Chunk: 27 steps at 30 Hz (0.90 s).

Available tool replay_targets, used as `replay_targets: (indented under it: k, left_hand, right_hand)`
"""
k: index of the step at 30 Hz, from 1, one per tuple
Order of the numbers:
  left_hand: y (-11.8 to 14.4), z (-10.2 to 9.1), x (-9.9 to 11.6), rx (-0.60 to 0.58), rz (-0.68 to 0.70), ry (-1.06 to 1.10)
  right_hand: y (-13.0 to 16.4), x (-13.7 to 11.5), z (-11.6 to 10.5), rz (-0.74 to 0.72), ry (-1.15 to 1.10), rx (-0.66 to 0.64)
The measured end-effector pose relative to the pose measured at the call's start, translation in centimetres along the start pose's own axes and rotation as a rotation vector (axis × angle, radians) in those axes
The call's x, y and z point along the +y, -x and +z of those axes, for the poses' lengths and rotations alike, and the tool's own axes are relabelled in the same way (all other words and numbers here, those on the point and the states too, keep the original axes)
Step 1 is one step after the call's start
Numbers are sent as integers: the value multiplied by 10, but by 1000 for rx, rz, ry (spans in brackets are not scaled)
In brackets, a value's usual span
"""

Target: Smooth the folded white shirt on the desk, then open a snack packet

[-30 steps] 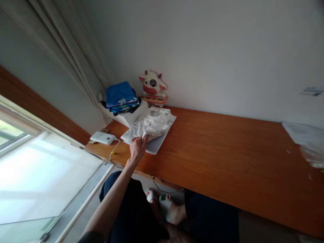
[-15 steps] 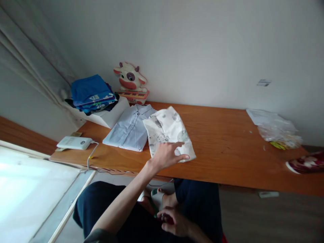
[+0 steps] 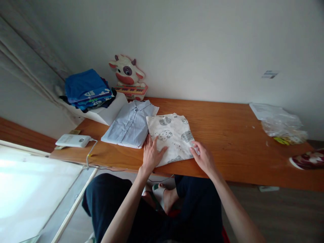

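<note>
The step in hand looks like straightening a folded white printed garment (image 3: 174,136), which lies on the wooden table (image 3: 227,138) between and just beyond the two hands. The left hand (image 3: 151,156) rests spread at its left edge, thumb apart from the fingers on the cloth, without a closed grasp. The right hand (image 3: 204,158) has its thumb and curled fingers at the opposite edge; whether they pinch the fabric, I cannot tell. The next move probably calls for light contact at both sides, so the layers square up without bunching.

What seems to be the neckline end points away from the hands. The long axis, hard to judge in so nearly square a fold, appears to run away from the person, its far end leaning slightly left. Just beyond the left hand lies a folded light-blue button-up shirt (image 3: 129,123), collar also away.
</note>
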State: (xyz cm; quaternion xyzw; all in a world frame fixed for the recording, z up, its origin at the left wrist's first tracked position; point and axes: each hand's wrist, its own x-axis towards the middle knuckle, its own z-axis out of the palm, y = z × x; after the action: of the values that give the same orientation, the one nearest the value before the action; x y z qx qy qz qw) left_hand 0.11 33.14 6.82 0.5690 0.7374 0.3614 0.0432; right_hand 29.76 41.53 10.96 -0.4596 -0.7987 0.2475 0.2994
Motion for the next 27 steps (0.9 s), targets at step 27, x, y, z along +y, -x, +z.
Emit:
replay_targets:
  k: [27]
  left_hand:
    - [-14, -280, -213, 769, -729, -83]
  right_hand:
    - [-44, 61, 55, -85, 85, 226]
